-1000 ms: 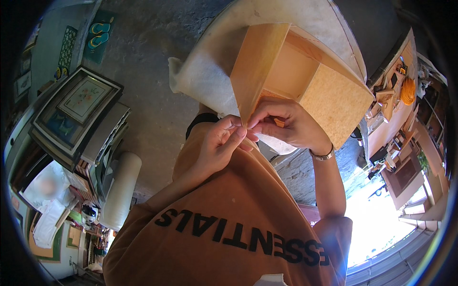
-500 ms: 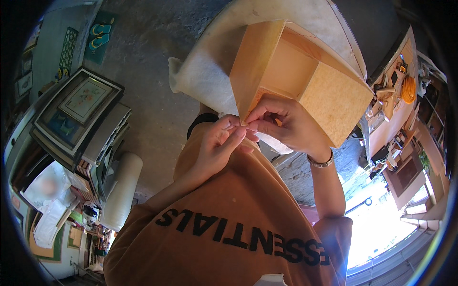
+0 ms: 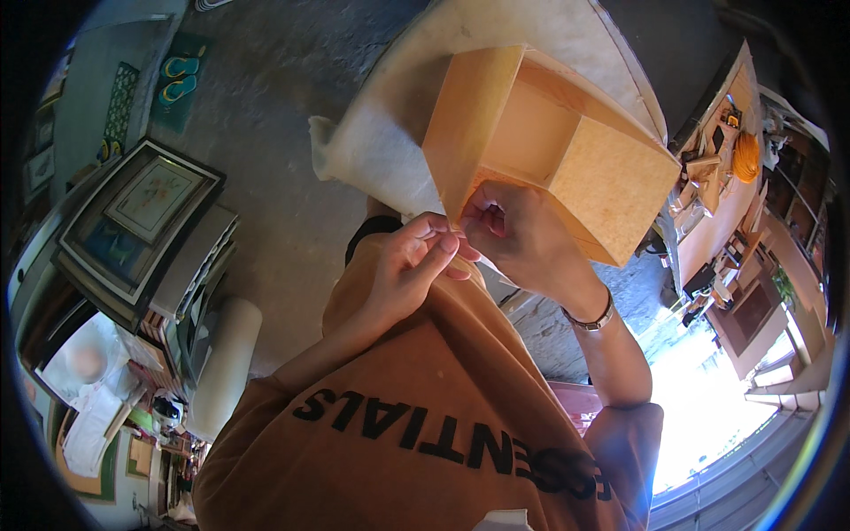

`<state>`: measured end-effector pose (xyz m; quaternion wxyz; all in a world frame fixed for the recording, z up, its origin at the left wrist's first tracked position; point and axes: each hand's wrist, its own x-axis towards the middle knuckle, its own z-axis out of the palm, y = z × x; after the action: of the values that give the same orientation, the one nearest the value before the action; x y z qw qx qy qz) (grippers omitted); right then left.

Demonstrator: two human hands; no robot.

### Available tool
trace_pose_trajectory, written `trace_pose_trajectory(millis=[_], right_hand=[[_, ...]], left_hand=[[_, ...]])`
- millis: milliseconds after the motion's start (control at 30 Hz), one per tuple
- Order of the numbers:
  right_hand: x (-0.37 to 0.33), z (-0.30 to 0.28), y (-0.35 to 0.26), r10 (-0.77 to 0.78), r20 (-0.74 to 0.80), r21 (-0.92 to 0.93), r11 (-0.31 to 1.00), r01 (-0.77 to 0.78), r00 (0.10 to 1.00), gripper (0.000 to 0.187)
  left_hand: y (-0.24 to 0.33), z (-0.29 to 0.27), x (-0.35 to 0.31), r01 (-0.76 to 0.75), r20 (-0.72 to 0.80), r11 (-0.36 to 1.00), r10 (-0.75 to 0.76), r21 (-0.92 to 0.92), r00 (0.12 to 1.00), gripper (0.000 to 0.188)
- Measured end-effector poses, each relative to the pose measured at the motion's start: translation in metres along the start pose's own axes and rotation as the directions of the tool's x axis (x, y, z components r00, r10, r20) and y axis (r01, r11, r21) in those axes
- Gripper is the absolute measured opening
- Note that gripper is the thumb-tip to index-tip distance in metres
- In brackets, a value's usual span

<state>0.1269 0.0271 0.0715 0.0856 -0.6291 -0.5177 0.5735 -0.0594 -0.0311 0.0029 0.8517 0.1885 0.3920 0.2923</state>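
A pale wooden box [image 3: 611,186] with an open compartment lies tilted in front of me on a cream cloth-covered surface [image 3: 381,115]. My left hand [image 3: 409,270] is at the box's near left corner, thumb and fingertips brought together there. Just right of it, my right hand [image 3: 522,239] has its fingers curled in a pinch at the same corner, in front of the opening. Whatever lies between the fingertips is too small to make out. A metal-banded watch [image 3: 593,314] circles my right wrist.
To the right stands a workbench [image 3: 726,195] with an orange bundle of cord [image 3: 746,157] and scattered tools. Framed pictures [image 3: 137,221] are stacked at the left beside a cream roll [image 3: 226,367]. Flip-flops [image 3: 180,78] lie on a mat at the far left.
My right hand has turned and its fingers have curled in more, with the wrist slightly lower. My left hand stays almost in place. The whole view has shifted a little.
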Motion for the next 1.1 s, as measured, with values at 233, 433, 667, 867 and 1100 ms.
trace_pose_trajectory(millis=[233, 433, 667, 867, 1100], right_hand=[[0.002, 0.001, 0.005, 0.046, 0.069, -0.09, 0.995, -0.04, 0.997, 0.014], [-0.002, -0.004, 0.003, 0.096, 0.014, -0.06, 0.994, -0.095, 0.995, 0.018], [-0.003, 0.0, -0.012, 0.126, -0.002, -0.124, 0.984, -0.125, 0.992, 0.015], [-0.001, 0.005, -0.016, 0.097, -0.018, -0.186, 0.978, -0.099, 0.995, 0.012], [0.002, 0.012, 0.002, 0.03, -0.031, -0.283, 0.958, -0.037, 0.999, 0.011]], left_hand=[[0.005, -0.002, 0.0, 0.064, 0.024, 0.997, -0.063, -0.039, 0.998, 0.017], [0.01, -0.003, 0.006, 0.128, 0.049, 0.991, -0.13, 0.038, 0.99, 0.017], [0.01, -0.008, 0.006, 0.115, 0.046, 0.993, -0.114, -0.018, 0.992, 0.018], [0.008, -0.009, 0.012, 0.079, 0.064, 0.996, -0.08, 0.03, 0.995, 0.02], [0.001, -0.002, 0.014, 0.047, -0.043, 0.996, -0.044, 0.074, 0.998, 0.022]])
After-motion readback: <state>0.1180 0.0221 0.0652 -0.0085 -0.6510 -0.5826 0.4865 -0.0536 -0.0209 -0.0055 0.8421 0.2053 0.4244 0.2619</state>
